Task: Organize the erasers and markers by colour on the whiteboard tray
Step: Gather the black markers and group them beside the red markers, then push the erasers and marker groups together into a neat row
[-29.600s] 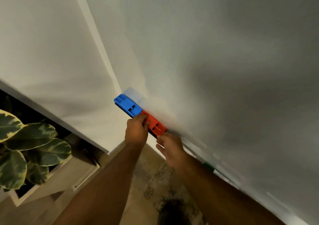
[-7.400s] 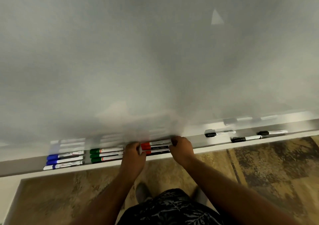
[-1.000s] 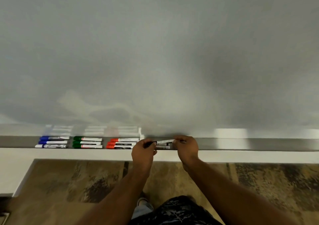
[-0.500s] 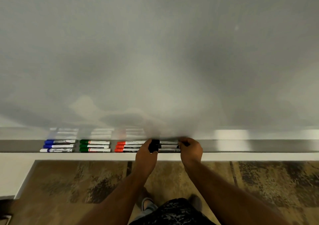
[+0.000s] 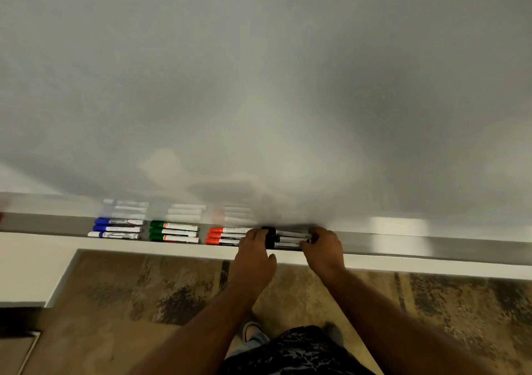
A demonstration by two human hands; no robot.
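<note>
Left hand (image 5: 253, 255): your fingers curl on the black markers' (image 5: 288, 239) cap ends.
Right hand (image 5: 325, 249): you grip their other ends.
Tray (image 5: 403, 245): red markers (image 5: 224, 236) just left of the black.

whiteboard tray (image 5: 403, 241) holds blue markers (image 5: 116, 228), green (image 5: 173, 232), red (image 5: 226, 236), black (image 5: 288, 239) (grouped).

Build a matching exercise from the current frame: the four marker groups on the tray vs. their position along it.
Column 1
1. blue markers
2. green markers
3. red markers
4. black markers

Column 2
A. between the left hand and right hand
B. far left of the row
C. just left of the left hand
D. second group from the left

All four groups lie on the tray.

Pairs: 1-B, 2-D, 3-C, 4-A
</note>
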